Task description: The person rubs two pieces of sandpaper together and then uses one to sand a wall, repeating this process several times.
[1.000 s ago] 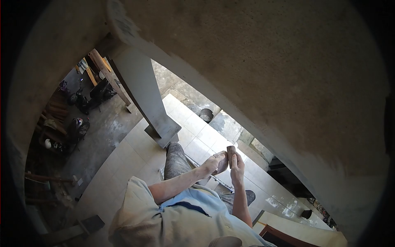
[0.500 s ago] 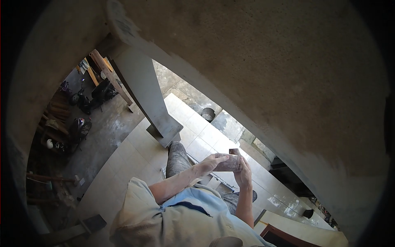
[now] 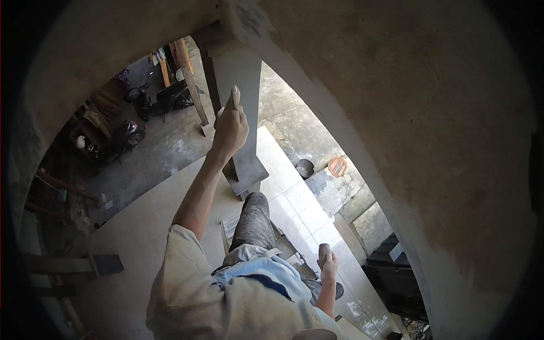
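Note:
My left hand is raised in front of the grey pillar, its fingers closed; a thin pale edge shows at its top, too small to name. Whether this hand touches the pillar cannot be told. Lower and to the right, my right hand grips a small brownish block that stands up out of the fingers, above the pale tiled floor.
Rough plastered surfaces arch overhead and to the right. Below are a dark bucket, an orange round object, and metal framing beside my leg. Motorbikes and a wooden post stand at the left.
My hands have parted from around the brownish piece. My left hand has moved up and left to the pillar, my right hand slightly down. The view has shifted, showing the orange object.

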The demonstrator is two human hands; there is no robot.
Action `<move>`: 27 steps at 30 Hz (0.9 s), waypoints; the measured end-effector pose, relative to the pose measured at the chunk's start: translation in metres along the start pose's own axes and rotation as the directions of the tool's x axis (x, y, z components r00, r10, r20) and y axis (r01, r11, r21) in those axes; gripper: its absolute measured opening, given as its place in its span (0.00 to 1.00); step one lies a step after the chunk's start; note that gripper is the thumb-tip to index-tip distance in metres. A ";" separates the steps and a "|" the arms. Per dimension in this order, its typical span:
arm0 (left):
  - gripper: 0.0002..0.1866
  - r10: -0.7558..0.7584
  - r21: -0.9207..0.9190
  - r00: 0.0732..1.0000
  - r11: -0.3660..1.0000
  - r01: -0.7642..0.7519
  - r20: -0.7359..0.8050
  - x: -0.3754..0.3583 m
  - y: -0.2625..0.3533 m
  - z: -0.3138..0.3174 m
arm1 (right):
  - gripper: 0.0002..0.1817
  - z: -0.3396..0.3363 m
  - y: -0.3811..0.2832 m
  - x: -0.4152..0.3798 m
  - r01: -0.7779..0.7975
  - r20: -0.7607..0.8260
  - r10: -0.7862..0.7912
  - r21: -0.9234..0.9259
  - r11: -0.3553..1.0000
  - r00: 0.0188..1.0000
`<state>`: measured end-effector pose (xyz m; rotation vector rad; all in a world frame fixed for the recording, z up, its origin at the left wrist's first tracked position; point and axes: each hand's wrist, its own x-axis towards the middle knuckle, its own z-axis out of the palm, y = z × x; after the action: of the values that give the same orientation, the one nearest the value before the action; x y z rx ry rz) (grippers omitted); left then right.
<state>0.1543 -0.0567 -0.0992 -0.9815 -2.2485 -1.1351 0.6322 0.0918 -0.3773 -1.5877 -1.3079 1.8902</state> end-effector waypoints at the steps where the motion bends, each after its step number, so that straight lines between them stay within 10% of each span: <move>1: 0.28 -0.019 0.128 0.999 0.991 0.022 -0.027 0.027 0.008 -0.016 | 0.18 0.003 -0.003 -0.005 0.000 -0.002 -0.001 -0.057 0.998 1.000; 6: 0.28 0.143 0.532 0.987 0.843 -0.081 -0.077 0.110 0.000 -0.010 | 0.19 0.001 0.020 -0.001 -0.032 0.086 0.047 -0.170 0.985 0.995; 14: 0.27 0.272 0.350 0.945 0.916 -0.197 -0.181 0.129 -0.011 0.023 | 0.22 0.003 0.049 0.001 -0.005 0.164 0.044 -0.231 0.973 0.986; 17: 0.27 0.221 0.524 0.975 0.828 -0.202 0.027 0.156 -0.043 0.030 | 0.23 0.001 0.045 -0.008 0.090 0.164 -0.018 -0.445 0.891 0.986; 21: 0.27 0.345 0.510 0.936 0.820 -0.261 -0.075 0.093 0.047 -0.004 | 0.20 0.017 0.040 -0.004 0.218 0.217 -0.090 -0.685 0.696 0.972; 27: 0.13 0.142 0.494 0.989 0.863 -0.101 -0.046 0.132 0.019 0.008 | 0.16 0.030 0.023 -0.015 0.270 0.292 -0.050 -0.791 0.549 0.955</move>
<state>0.0824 0.0099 -0.0088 -0.8287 -2.2082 -0.4902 0.6167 0.0562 -0.3884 -1.5072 -2.6409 1.4022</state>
